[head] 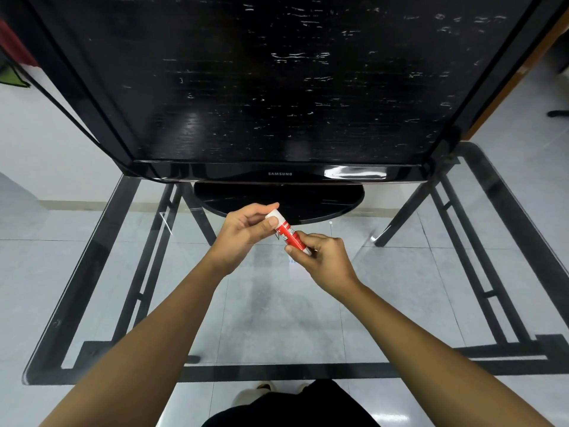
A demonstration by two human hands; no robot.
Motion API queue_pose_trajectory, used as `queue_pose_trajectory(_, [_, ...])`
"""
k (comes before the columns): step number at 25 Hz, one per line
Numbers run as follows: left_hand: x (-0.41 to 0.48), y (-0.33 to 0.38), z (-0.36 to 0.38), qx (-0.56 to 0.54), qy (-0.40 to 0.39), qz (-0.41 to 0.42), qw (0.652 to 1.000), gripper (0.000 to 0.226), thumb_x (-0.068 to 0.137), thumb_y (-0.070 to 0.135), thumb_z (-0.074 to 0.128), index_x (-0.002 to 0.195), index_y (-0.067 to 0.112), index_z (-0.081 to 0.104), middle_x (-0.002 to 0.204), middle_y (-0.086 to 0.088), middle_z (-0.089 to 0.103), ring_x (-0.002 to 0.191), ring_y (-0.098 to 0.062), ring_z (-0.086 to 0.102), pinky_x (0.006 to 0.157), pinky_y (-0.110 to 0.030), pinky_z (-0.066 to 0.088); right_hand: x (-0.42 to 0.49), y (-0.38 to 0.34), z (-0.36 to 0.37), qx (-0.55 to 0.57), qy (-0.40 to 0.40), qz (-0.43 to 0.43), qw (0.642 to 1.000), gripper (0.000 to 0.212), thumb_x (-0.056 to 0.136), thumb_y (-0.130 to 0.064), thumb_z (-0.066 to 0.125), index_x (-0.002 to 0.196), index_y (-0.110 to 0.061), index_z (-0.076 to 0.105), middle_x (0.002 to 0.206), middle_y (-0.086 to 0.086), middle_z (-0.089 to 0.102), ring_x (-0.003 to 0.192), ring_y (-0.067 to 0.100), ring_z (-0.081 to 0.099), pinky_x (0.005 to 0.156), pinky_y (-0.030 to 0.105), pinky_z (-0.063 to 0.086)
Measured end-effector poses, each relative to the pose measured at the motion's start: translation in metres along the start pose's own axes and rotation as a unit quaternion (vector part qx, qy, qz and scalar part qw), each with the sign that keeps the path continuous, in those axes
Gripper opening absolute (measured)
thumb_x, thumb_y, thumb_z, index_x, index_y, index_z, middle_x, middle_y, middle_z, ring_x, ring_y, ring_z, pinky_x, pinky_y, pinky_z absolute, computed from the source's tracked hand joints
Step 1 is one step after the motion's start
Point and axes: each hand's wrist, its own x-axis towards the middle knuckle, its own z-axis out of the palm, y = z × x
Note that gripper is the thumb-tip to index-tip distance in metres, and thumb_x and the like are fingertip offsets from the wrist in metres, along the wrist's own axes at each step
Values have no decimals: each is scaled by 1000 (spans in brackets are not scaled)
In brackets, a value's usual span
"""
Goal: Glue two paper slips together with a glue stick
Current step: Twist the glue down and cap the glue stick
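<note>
A red and white glue stick [289, 232] is held tilted above the glass table, just in front of the monitor's base. My left hand [243, 232] pinches its white cap end between thumb and fingers. My right hand [323, 257] grips the red lower end of the tube. The cap sits on the tube. No paper slips can be made out on the table; a faint pale patch [292, 266] shows on the glass under my right hand, and I cannot tell what it is.
A large black Samsung monitor [277, 87] stands on an oval base [332, 201] at the far side of the glass table [92, 303], whose black metal frame shows through. A tiled floor lies below. My feet and dark clothing are at the bottom edge.
</note>
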Motion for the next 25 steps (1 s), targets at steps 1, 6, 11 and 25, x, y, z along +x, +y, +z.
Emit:
queue_pose_trajectory(1, [0, 0, -1, 0, -3, 1, 1000, 29, 79, 32, 67, 107, 30, 68, 100, 0, 73, 99, -22, 65, 91, -34, 53, 0, 0, 0, 1, 0, 1, 1000, 22, 86, -29, 65, 103, -15, 69, 63, -1, 51, 56, 6, 48, 53, 15, 39])
queue_pose_trajectory(6, [3, 2, -3, 24, 16, 3, 1000, 29, 79, 37, 66, 107, 34, 68, 100, 2, 72, 104, -20, 65, 84, -25, 54, 8, -3, -5, -97, 27, -26, 995, 32, 85, -30, 65, 113, -14, 66, 70, -16, 51, 63, 2, 51, 60, 6, 35])
queue_pose_trajectory(11, [5, 0, -3, 18, 53, -6, 998, 19, 79, 35, 65, 96, 31, 72, 94, -2, 71, 99, -23, 66, 86, -32, 55, 10, -8, 0, -185, 21, -60, 981, 33, 87, -31, 62, 115, -13, 64, 81, 5, 64, 66, 15, 51, 59, 24, 42])
queue_pose_trajectory(25, [0, -16, -12, 61, 74, -51, 994, 30, 87, 18, 63, 116, 26, 59, 97, -10, 71, 94, -23, 69, 86, -33, 57, 16, 15, 20, -181, -19, -21, 983, 56, 86, -44, 60, 131, -12, 49, 105, 9, 65, 95, 23, 61, 76, 29, 48])
